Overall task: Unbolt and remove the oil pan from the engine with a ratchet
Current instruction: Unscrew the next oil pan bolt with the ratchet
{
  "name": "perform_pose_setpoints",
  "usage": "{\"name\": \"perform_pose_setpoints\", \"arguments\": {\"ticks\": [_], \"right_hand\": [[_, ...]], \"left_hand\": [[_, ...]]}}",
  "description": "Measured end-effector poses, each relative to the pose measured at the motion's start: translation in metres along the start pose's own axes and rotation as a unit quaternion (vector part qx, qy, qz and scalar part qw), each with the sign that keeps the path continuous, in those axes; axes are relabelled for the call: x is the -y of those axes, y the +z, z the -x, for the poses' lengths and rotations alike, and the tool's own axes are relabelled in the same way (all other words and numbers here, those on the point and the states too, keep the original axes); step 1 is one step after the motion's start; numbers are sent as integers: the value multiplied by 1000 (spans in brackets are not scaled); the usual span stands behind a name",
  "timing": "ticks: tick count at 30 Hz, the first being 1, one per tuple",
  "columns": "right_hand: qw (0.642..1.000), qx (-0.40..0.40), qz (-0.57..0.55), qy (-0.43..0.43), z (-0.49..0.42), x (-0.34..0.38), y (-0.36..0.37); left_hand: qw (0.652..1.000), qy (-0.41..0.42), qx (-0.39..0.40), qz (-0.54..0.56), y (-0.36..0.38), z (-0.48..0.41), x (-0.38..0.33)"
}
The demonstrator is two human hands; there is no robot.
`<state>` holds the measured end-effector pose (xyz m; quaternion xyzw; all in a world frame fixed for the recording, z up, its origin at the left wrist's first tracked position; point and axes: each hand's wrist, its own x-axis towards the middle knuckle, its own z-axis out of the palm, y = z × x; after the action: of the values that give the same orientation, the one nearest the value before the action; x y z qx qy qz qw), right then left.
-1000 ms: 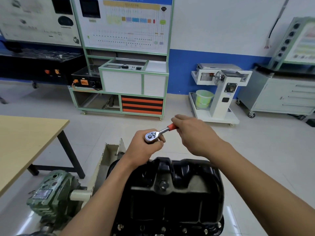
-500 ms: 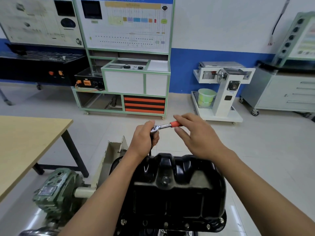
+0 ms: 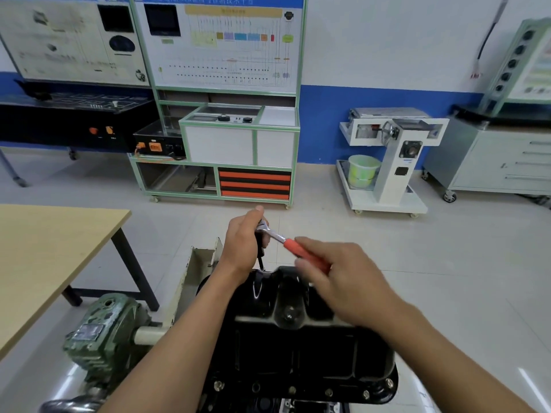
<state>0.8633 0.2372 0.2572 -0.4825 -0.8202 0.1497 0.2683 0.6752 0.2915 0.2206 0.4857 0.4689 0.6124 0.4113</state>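
One glossy black ribbed oil pan (image 3: 298,347).

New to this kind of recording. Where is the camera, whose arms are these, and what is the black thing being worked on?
There is no robot here: one camera sits on a person's head, looking forward and down, so the two bare arms are the wearer's own. The glossy black tub in front is an engine's oil pan, with bolts along its near flange. The left hand is curled round the head of a ratchet, from which a dark bar runs down toward the pan's far rim. The right hand holds the ratchet's orange handle, though it is blurred. To the left stand a green gearbox and a wooden table; training cabinets line the wall.
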Motion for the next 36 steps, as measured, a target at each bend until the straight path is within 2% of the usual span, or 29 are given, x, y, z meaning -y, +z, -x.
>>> {"name": "perform_pose_setpoints", "arguments": {"ticks": [4,7,11,13,17,22,25,27,31,36], "right_hand": [[991,40,125,-12,-28,-21,-21],[977,39,207,-16,-49,-24,-18],[972,33,230,-21,-82,-27,-7],[977,52,203,-22,-96,-27,-2],[988,93,122,-13,-103,-21,9],[969,52,242,7,-81,-17,-1],[954,32,297,-9,-54,-1,-16],[959,52,278,-18,-38,13,-21],[979,132,158,-12,-19,47,-10],[981,157,108,28,-30,51,-16]], "left_hand": [[998,3,64,-12,-1,4,0],[996,4,90,-11,-2,3,3],[991,-11,130,5,-3,1,3],[990,-20,141,5,-2,0,3],[995,-38,95,6,1,-4,5],[997,-32,61,-27,2,-5,6],[997,-64,34,10,1,-8,5],[998,-60,21,23,1,-10,6],[999,-44,26,21,1,-9,9],[999,-31,26,31,-2,-5,4]]}}
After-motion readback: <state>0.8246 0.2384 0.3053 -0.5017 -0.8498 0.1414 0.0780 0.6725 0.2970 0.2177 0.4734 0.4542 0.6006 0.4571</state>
